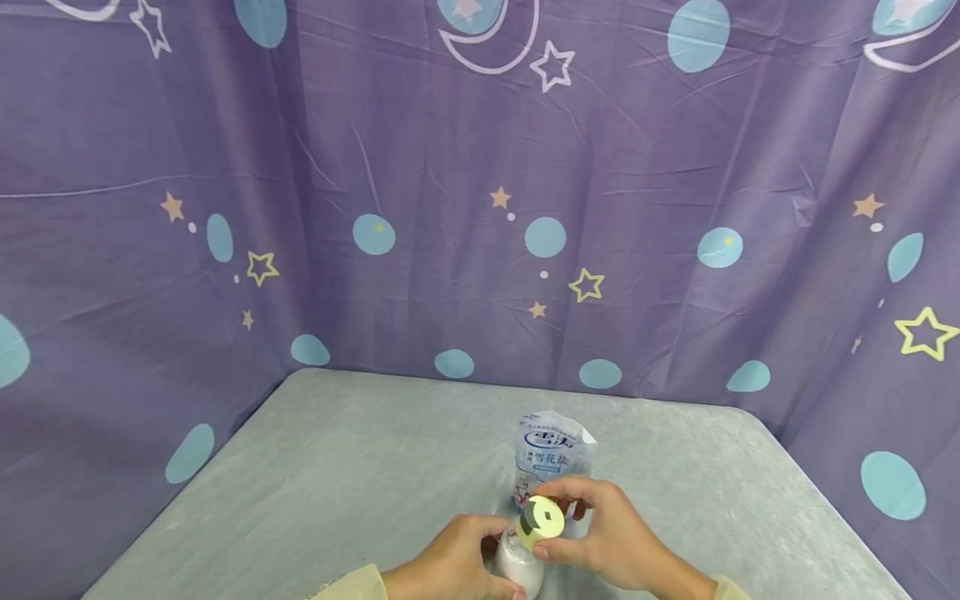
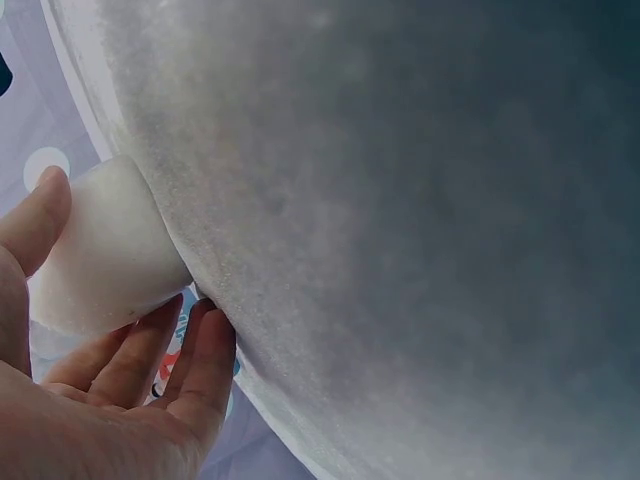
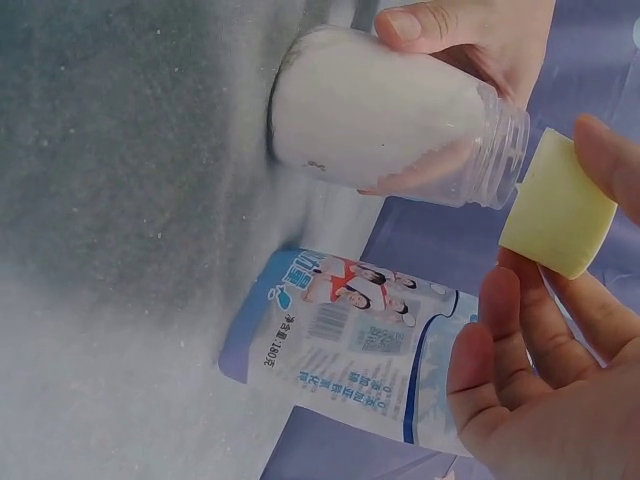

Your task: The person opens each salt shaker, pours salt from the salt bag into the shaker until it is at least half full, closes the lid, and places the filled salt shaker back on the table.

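Observation:
A clear jar (image 1: 520, 570) filled with white salt stands upright near the front of the table. My left hand (image 1: 453, 560) grips its side, thumb on one face and fingers round the other, as the jar (image 2: 112, 245) in the left wrist view shows. Between thumb and fingers, my right hand (image 1: 607, 537) pinches a pale yellow cap (image 3: 560, 205). That cap is tilted right at the jar's open threaded mouth (image 3: 508, 150). Behind both hands stands a blue and white salt pouch (image 1: 551, 454), its lower part partly hidden by the right hand.
The table (image 1: 360, 467) has a pale grey cover with rounded far corners. Purple curtains (image 1: 450, 292) with stars and blue spots enclose its back and sides.

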`<state>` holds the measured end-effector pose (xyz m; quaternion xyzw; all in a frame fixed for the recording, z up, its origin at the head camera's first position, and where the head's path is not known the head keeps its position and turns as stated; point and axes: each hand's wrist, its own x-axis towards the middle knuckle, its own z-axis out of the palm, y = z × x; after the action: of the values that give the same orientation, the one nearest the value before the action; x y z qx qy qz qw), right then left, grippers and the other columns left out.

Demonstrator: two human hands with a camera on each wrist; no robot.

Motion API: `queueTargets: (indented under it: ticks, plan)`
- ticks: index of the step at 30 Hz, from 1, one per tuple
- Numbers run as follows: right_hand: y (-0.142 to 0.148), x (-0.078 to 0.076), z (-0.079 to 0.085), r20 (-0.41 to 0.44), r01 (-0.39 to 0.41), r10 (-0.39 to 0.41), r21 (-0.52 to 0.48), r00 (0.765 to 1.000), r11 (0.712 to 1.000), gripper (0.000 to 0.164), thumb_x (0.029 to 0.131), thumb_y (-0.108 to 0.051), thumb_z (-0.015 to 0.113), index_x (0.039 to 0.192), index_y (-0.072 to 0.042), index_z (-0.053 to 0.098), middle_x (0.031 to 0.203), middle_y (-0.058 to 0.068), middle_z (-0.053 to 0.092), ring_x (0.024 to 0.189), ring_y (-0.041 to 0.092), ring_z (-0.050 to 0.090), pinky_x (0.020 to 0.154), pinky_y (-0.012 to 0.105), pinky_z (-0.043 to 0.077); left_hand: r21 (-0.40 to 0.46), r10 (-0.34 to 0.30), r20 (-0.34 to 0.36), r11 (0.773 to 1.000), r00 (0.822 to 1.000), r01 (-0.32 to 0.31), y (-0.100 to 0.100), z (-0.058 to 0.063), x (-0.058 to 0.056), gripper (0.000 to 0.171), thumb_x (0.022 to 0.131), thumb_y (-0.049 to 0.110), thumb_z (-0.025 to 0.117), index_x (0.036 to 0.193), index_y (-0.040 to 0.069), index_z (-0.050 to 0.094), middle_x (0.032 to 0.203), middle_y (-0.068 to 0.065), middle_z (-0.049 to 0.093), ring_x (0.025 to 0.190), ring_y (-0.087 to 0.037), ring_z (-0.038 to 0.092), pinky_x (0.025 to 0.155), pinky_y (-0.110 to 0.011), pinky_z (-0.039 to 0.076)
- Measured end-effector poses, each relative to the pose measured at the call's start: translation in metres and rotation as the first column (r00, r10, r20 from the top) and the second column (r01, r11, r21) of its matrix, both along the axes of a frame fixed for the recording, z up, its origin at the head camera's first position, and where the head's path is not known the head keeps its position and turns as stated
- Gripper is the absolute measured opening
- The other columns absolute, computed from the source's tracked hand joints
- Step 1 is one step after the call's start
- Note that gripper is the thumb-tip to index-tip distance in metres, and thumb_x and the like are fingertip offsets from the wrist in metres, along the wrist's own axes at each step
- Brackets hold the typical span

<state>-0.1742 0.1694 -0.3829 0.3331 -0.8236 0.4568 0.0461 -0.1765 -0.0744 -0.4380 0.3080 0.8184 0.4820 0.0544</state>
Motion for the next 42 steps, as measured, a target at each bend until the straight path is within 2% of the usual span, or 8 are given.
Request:
queueTargets:
  ticks: [10,20,24,29,32,35,42]
  plan:
    - [-0.006,-0.001,-0.002,-0.031,-0.013,0.013,-0.002,0.999,1.000,0.045,0.076,-0.037,0.091,0.115,-0.023,0.074,0.108,-0.011,0.073,0.091,0.010,0.063,0.075,0.033,0.050,0.000,-0.007,0.008,1.000,1.000,0.007,0.000,0.001,0.000,0.039,0.070,0.018,0.095,0.102,0.023,0.075,0.085,0.019,0.068,0.079,0.000,0.062,0.073,-0.022,0.051]
    - [-0.011,-0.001,-0.003,0.021,0.008,-0.008,0.016,1.000,1.000,0.047,0.076,-0.037,0.092,0.116,-0.020,0.074,0.108,-0.011,0.072,0.091,0.009,0.062,0.076,0.033,0.049,0.005,0.004,0.023,1.000,1.000,-0.004,0.000,0.001,0.001,0.039,0.069,0.017,0.095,0.102,0.023,0.075,0.085,0.019,0.068,0.080,0.000,0.062,0.074,-0.023,0.051]
    - [-0.013,0.000,-0.003,0.004,0.007,-0.007,0.021,1.000,1.000,0.046,0.075,-0.036,0.092,0.115,-0.020,0.075,0.106,-0.012,0.072,0.090,0.008,0.062,0.076,0.034,0.049,0.001,0.012,0.034,1.000,0.999,-0.013,0.001,0.001,0.001,0.038,0.069,0.017,0.095,0.100,0.023,0.075,0.084,0.018,0.068,0.079,-0.001,0.062,0.074,-0.023,0.051]
    - [-0.015,0.000,-0.003,-0.019,0.006,-0.005,0.030,1.000,1.000,0.044,0.075,-0.036,0.092,0.114,-0.025,0.074,0.104,-0.013,0.071,0.088,0.007,0.062,0.074,0.034,0.049,-0.002,0.021,0.058,1.000,0.998,-0.021,0.000,0.001,0.001,0.037,0.069,0.018,0.095,0.100,0.024,0.075,0.084,0.018,0.067,0.078,-0.001,0.061,0.073,-0.022,0.050]
    - [-0.015,0.000,-0.003,-0.024,0.011,-0.010,0.035,1.000,0.999,0.044,0.075,-0.037,0.092,0.114,-0.027,0.074,0.103,-0.013,0.071,0.087,0.006,0.062,0.073,0.034,0.049,0.001,0.013,0.040,1.000,0.999,-0.013,0.000,0.000,0.001,0.037,0.069,0.018,0.095,0.100,0.024,0.075,0.084,0.018,0.067,0.078,-0.001,0.062,0.073,-0.022,0.050]
    - [-0.015,0.000,-0.003,-0.034,0.012,-0.011,0.041,0.999,0.999,0.044,0.075,-0.037,0.092,0.114,-0.025,0.074,0.103,-0.013,0.071,0.086,0.006,0.061,0.073,0.034,0.049,0.003,0.005,0.020,1.000,1.000,-0.005,0.001,0.000,0.000,0.037,0.069,0.018,0.095,0.100,0.024,0.075,0.084,0.018,0.067,0.078,0.000,0.062,0.072,-0.021,0.050]
    - [-0.016,-0.001,-0.004,-0.058,0.007,-0.003,0.057,0.998,0.998,0.045,0.075,-0.037,0.092,0.113,-0.022,0.075,0.101,-0.014,0.070,0.086,0.005,0.061,0.072,0.033,0.049,-0.009,0.023,0.033,1.000,0.999,-0.023,0.002,0.002,0.000,0.035,0.069,0.019,0.095,0.098,0.024,0.075,0.083,0.017,0.067,0.077,-0.001,0.061,0.072,-0.021,0.050]
